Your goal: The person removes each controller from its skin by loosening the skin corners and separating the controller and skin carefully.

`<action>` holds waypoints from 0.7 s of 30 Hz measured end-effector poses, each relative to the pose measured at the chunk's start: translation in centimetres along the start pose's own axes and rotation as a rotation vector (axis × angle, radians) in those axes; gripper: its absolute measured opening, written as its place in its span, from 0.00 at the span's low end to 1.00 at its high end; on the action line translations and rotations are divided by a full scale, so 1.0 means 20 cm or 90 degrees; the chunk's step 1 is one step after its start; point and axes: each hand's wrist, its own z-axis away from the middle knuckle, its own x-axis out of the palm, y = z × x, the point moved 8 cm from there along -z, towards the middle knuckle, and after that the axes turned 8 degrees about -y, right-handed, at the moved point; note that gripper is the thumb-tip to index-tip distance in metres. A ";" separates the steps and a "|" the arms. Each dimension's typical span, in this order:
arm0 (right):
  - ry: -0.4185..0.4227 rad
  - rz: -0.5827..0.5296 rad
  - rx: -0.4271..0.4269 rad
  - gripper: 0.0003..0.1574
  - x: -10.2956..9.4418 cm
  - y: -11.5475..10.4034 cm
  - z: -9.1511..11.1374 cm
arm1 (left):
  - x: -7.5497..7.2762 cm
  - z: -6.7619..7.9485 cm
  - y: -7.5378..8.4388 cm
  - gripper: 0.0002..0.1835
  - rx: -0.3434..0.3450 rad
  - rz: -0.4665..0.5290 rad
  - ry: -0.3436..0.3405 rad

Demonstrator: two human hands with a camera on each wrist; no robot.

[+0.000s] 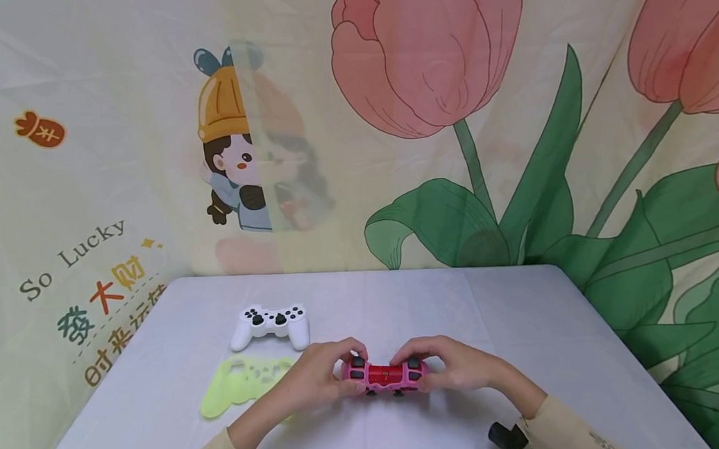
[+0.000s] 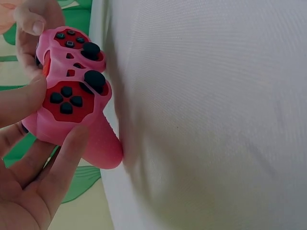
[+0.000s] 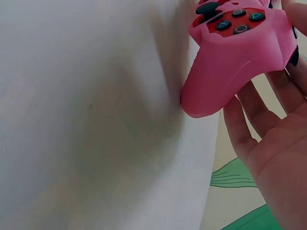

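Note:
A red game controller (image 1: 385,374) in a pink silicone cover is held between both hands, its shoulder-button edge toward the head camera. My left hand (image 1: 321,372) grips one end; in the left wrist view its thumb lies by the top edge and a finger touches the face below the black direction pad (image 2: 66,100). The other end is gripped by my right hand (image 1: 457,362), with fingers behind the pink handle (image 3: 213,81) in the right wrist view. Black thumbsticks (image 2: 95,80) poke through the cover, and red faceplate shows around the buttons.
On the white-covered table (image 1: 516,311), a white game controller (image 1: 273,326) lies at the back left. A yellow-green silicone cover (image 1: 236,385) lies in front of it, partly hidden by the left forearm. A printed curtain (image 1: 311,255) hangs behind the table.

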 end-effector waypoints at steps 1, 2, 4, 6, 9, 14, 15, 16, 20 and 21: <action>-0.001 0.000 0.000 0.26 0.00 0.00 0.00 | 0.00 0.00 0.00 0.20 -0.001 0.001 -0.002; -0.003 0.000 0.002 0.25 -0.01 -0.01 0.00 | 0.00 0.00 0.00 0.20 0.000 0.001 -0.004; -0.007 -0.001 0.007 0.24 -0.02 -0.02 0.00 | 0.01 0.00 0.00 0.20 0.002 0.002 -0.008; -0.009 -0.008 0.022 0.24 -0.03 -0.03 0.00 | 0.01 0.01 0.00 0.20 0.004 0.000 -0.010; -0.016 -0.005 0.036 0.28 -0.05 -0.05 -0.01 | 0.01 0.01 0.01 0.20 0.010 -0.003 -0.012; -0.044 0.058 0.057 0.22 -0.08 -0.09 -0.04 | 0.00 0.00 0.00 0.20 0.014 -0.007 -0.016; -0.053 0.070 0.061 0.19 -0.09 -0.10 -0.05 | 0.00 0.00 0.00 0.20 0.015 -0.009 -0.016; -0.060 0.082 0.067 0.17 -0.09 -0.10 -0.05 | 0.00 0.00 0.00 0.19 0.016 -0.010 -0.016; -0.084 0.102 0.078 0.16 -0.11 -0.11 -0.07 | 0.00 0.00 0.00 0.19 0.021 -0.011 -0.014; -0.088 0.107 0.078 0.16 -0.11 -0.11 -0.08 | 0.00 0.00 0.00 0.19 0.021 -0.011 -0.014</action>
